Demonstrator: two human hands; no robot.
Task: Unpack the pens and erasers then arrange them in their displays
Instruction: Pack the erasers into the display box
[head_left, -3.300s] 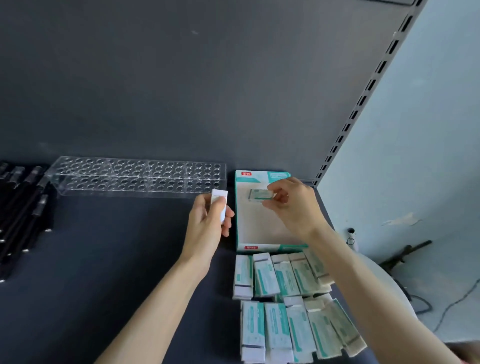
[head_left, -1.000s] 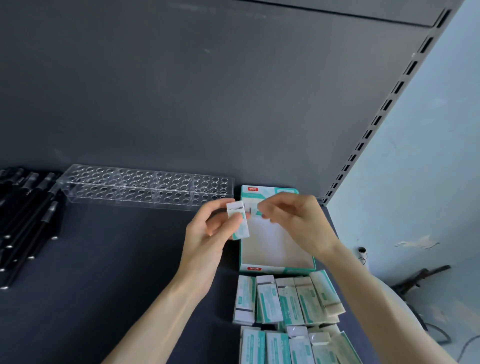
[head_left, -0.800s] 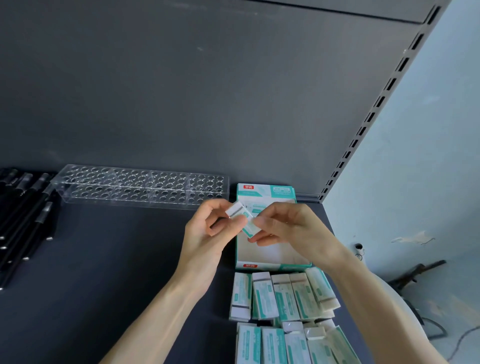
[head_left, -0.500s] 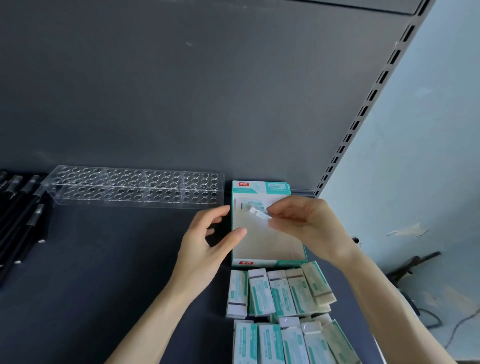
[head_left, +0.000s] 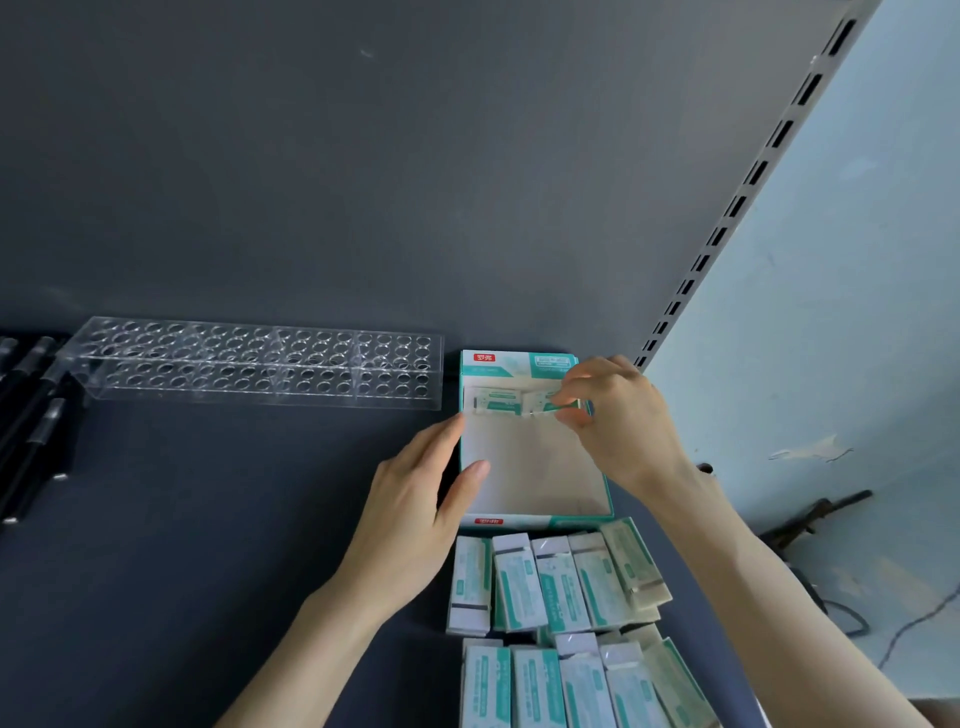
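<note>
So far little is done: the right grip (head_left: 618, 415) pinches an eraser (head_left: 545, 402) in the back row of the box (head_left: 535, 467), beside the one placed eraser (head_left: 496, 401). The left grip (head_left: 415, 514) rests open on the box wall. Many loose erasers (head_left: 556, 587) lie lower centre. The rack (head_left: 249, 364) holds nothing, with the pens (head_left: 31, 426) at far left.

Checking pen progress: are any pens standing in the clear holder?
No, the clear holder stands empty; the pens lie left of it.

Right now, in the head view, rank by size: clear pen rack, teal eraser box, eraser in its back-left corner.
1. Clear pen rack: longest.
2. Teal eraser box: shorter but deeper, so overall nearly alike.
3. Eraser: clearly smallest.
</note>
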